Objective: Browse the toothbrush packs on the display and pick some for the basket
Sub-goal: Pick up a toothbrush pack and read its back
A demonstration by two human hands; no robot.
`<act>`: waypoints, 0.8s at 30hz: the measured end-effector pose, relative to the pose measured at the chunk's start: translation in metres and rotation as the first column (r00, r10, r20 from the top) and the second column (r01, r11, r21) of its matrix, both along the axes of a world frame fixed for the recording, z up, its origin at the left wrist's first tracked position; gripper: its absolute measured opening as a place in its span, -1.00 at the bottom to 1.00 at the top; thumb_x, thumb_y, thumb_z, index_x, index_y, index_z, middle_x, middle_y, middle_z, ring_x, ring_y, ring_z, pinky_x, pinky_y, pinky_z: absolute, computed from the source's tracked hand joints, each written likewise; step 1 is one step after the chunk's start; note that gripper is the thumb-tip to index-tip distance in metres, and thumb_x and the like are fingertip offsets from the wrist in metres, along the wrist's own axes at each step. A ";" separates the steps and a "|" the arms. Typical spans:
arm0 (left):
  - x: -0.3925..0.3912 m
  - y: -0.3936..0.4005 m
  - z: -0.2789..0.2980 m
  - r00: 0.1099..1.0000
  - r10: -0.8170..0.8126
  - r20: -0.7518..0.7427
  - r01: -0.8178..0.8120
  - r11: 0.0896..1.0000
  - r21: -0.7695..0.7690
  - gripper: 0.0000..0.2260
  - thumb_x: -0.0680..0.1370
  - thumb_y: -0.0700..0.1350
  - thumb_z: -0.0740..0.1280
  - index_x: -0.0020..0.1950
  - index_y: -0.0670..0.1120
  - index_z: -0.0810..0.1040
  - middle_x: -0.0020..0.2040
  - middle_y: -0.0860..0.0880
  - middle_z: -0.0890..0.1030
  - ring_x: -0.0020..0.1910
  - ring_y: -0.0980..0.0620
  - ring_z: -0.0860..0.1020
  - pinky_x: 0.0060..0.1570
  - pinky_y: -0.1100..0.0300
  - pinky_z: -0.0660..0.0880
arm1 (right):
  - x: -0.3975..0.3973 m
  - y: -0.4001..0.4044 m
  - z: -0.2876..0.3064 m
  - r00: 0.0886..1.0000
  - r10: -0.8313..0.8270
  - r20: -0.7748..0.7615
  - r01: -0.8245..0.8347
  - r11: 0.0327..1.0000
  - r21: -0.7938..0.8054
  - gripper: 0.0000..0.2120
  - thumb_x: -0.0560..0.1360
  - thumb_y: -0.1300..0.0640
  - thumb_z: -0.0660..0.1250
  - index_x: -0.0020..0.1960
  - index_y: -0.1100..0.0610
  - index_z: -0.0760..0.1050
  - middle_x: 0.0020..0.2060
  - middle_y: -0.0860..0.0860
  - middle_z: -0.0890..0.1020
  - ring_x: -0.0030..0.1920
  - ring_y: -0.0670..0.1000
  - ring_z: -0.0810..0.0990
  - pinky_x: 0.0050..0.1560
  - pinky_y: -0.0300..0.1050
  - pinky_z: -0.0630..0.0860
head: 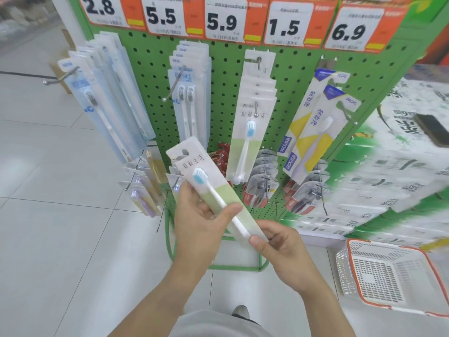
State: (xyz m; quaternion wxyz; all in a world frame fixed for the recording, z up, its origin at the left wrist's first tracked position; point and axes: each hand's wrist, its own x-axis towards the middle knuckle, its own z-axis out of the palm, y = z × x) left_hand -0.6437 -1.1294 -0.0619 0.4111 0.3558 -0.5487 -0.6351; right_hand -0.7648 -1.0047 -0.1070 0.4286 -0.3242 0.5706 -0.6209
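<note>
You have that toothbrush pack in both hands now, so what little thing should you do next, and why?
Probably carry the toothbrush pack down to the right and drop it into the basket. It is already off its hook, the left hand holding its middle and the right hand pinching its lower end, and the basket on the floor looks empty.

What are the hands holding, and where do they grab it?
A toothbrush pack: the left hand holds its middle, the right hand pinches its bottom end.

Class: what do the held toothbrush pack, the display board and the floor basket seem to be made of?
Toothbrush pack: matte printed card, probably under clear plastic.
Display board: likely green-painted metal, evenly punched with holes.
Basket: moulded white plastic lattice, orange rim.
</note>
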 end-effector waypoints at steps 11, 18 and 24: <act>-0.018 -0.016 0.044 0.923 -0.373 -0.090 0.357 0.921 -0.157 -0.67 0.50 -0.12 0.48 0.22 -0.14 0.55 0.07 -0.08 0.70 0.06 -0.06 0.67 0.05 0.12 0.59 | 0.003 -0.006 -0.006 0.998 -0.047 0.043 0.050 0.996 -0.074 -0.76 0.55 0.25 0.39 0.20 0.27 0.59 0.11 0.19 0.71 0.16 0.15 0.68 0.17 -0.10 0.55; -0.034 -0.021 0.058 0.950 -0.295 -0.100 0.279 0.949 -0.143 -0.73 0.50 -0.08 0.50 0.16 -0.10 0.60 0.05 0.00 0.73 0.02 0.06 0.69 -0.02 0.28 0.57 | -0.005 -0.015 -0.001 0.990 -0.125 0.061 0.129 0.989 -0.074 -0.71 0.46 0.09 0.53 0.13 0.19 0.64 0.04 0.20 0.73 0.05 0.12 0.70 0.07 -0.12 0.58; -0.039 -0.027 0.060 0.980 -0.199 -0.022 0.189 0.958 -0.215 -0.67 0.41 -0.03 0.50 0.15 -0.02 0.60 0.00 0.03 0.72 -0.03 0.01 0.69 0.02 0.17 0.61 | -0.011 -0.019 -0.001 0.984 -0.179 -0.021 0.179 0.984 -0.022 -0.71 0.46 0.15 0.47 0.16 0.20 0.60 0.03 0.13 0.74 0.04 0.14 0.70 0.07 -0.13 0.58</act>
